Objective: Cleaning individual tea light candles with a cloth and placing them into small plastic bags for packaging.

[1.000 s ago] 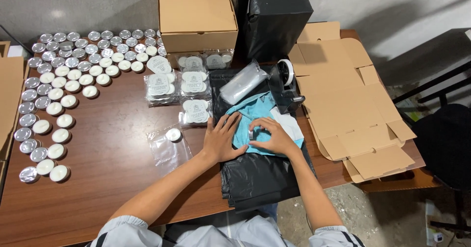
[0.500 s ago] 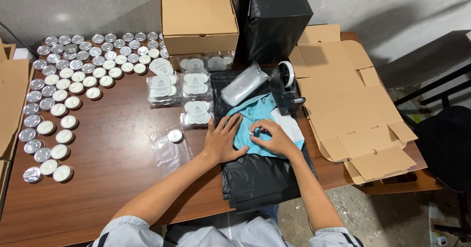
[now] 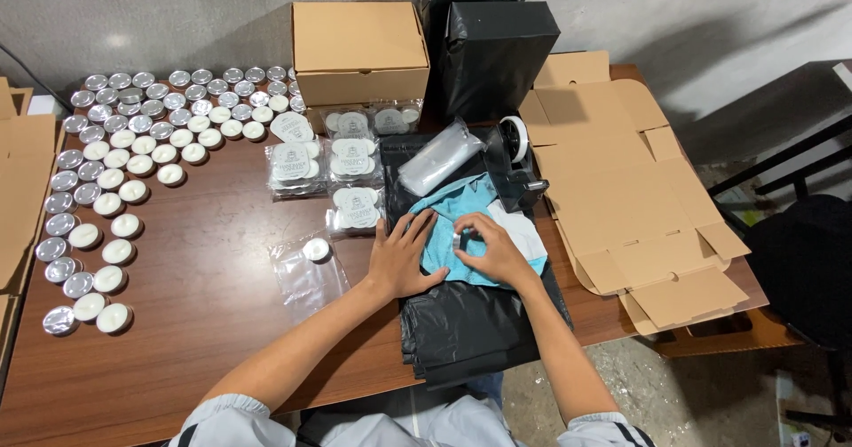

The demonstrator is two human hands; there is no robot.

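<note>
Your left hand [image 3: 401, 259] lies flat, fingers spread, pressing the teal cloth [image 3: 454, 225] onto the black plastic bags [image 3: 466, 323] on the worktop [image 3: 204, 323]. Your right hand [image 3: 491, 250] has its grip pinched together on a small silvery piece at the cloth's middle, just right of your left fingertips. A tape dispenser [image 3: 517, 165] stands just beyond your right hand.

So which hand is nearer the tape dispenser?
Right. The right hand lies on the teal cloth just below the tape dispenser; the left hand is farther left, on the cloth's other edge.
</note>
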